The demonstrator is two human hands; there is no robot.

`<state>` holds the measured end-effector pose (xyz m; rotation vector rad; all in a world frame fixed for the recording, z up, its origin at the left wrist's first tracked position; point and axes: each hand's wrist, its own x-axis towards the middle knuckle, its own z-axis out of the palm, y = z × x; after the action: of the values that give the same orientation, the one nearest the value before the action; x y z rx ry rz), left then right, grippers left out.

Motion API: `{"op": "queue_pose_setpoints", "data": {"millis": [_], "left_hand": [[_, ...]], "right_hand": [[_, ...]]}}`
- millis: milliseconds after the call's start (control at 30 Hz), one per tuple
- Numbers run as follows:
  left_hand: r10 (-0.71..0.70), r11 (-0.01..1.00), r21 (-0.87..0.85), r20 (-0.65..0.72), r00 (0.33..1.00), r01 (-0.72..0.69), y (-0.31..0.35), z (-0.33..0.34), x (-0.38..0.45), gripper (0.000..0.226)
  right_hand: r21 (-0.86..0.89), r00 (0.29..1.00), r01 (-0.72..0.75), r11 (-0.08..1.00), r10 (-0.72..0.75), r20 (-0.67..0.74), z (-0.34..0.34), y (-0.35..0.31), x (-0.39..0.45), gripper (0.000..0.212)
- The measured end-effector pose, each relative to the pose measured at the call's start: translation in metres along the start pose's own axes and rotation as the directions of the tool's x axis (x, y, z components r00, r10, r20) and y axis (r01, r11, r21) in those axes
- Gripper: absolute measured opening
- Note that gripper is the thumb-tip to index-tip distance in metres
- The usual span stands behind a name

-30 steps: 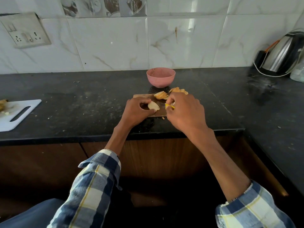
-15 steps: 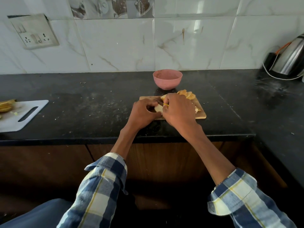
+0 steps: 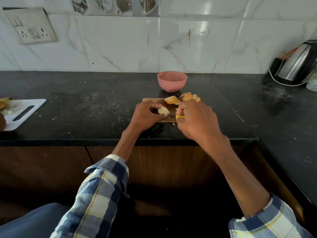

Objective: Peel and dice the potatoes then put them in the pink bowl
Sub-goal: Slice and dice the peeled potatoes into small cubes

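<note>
**A:** What is seen nearest the edge of the black stone counter (image 3: 85, 107)?

**B:** A small brown wooden cutting board (image 3: 151, 100) is set close to the front edge, presumably so that it can be worked over without reaching. A pale peeled potato piece (image 3: 163, 110) is pinned on it by the left hand (image 3: 145, 115), whose fingers and thumb are curled round the piece. It appears to be held that way so that it cannot roll under the blade.

**A:** And the other hand?

**B:** A yellow-handled knife (image 3: 179, 117) is gripped in the right hand (image 3: 197, 119), fingers closed about the handle. A dark sliver of blade is shown reaching toward the held piece; whether it is already in the flesh cannot be told.

**A:** What lies further back?

**B:** Two fanned stacks of yellowish potato slices (image 3: 181, 99) are parked along the far edge of the board, probably kept clear of the cutting spot until they are diced.

**A:** Has anything been put in a container?

**B:** A round pink plastic bowl (image 3: 172, 81) is stood just behind the board, handy for a short transfer. No potato can be seen in it, though its bottom is hidden by the near wall. Dicing is judged to be under way, with the filling not yet begun.
</note>
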<state>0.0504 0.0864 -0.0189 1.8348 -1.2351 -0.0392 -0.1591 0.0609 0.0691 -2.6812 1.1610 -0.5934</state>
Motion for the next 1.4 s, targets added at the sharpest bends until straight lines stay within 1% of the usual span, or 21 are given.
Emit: {"op": "queue_pose_setpoints", "data": {"millis": [100, 267, 333, 533, 633, 800, 933, 1067, 1300, 1400], "left_hand": [[0.006, 1.0, 0.007, 0.013, 1.0, -0.006, -0.001, -0.001, 0.0, 0.045], [0.011, 1.0, -0.003, -0.005, 1.0, -0.011, -0.003, -0.002, -0.001, 0.044], [0.017, 1.0, -0.006, -0.012, 1.0, -0.017, -0.004, -0.003, -0.002, 0.044], [0.025, 1.0, -0.014, -0.01, 1.0, -0.025, -0.007, -0.002, 0.0, 0.04], [0.016, 1.0, -0.021, -0.005, 1.0, -0.016, -0.009, -0.001, 0.001, 0.04], [-0.002, 1.0, -0.024, -0.006, 1.0, 0.002, -0.01, 0.001, 0.002, 0.037], [0.005, 1.0, -0.03, -0.013, 1.0, -0.006, -0.01, 0.002, 0.002, 0.036], [0.007, 0.999, -0.038, -0.025, 1.0, -0.008, -0.009, 0.001, 0.001, 0.039], [0.007, 1.0, -0.028, -0.016, 1.0, -0.008, -0.008, -0.002, -0.001, 0.038], [0.006, 0.999, -0.038, -0.013, 1.0, -0.007, -0.006, -0.002, -0.002, 0.038]], "right_hand": [[-0.002, 1.0, 0.01, 1.0, -0.01, 0.001, -0.008, 0.005, -0.008, 0.013], [0.058, 0.996, 0.004, 0.998, 0.002, -0.091, -0.003, 0.007, 0.001, 0.015], [0.046, 0.993, 0.018, 0.999, -0.012, -0.118, 0.004, 0.004, 0.011, 0.015], [0.026, 0.991, 0.018, 1.0, -0.014, -0.135, 0.028, -0.013, 0.037, 0.019], [0.03, 0.993, 0.011, 0.999, -0.008, -0.118, 0.037, -0.018, 0.042, 0.016], [0.017, 0.996, 0.011, 1.0, -0.01, -0.086, 0.041, -0.02, 0.046, 0.018], [0.017, 1.0, -0.002, 1.0, 0.002, -0.03, 0.03, -0.024, 0.044, 0.021], [0.005, 1.0, -0.001, 1.0, 0.001, 0.005, 0.018, -0.018, 0.029, 0.024], [0.008, 1.0, 0.004, 1.0, -0.004, 0.026, -0.004, -0.004, 0.0, 0.016], [0.011, 1.0, 0.009, 1.0, -0.01, 0.015, -0.006, -0.001, -0.002, 0.014]]}}
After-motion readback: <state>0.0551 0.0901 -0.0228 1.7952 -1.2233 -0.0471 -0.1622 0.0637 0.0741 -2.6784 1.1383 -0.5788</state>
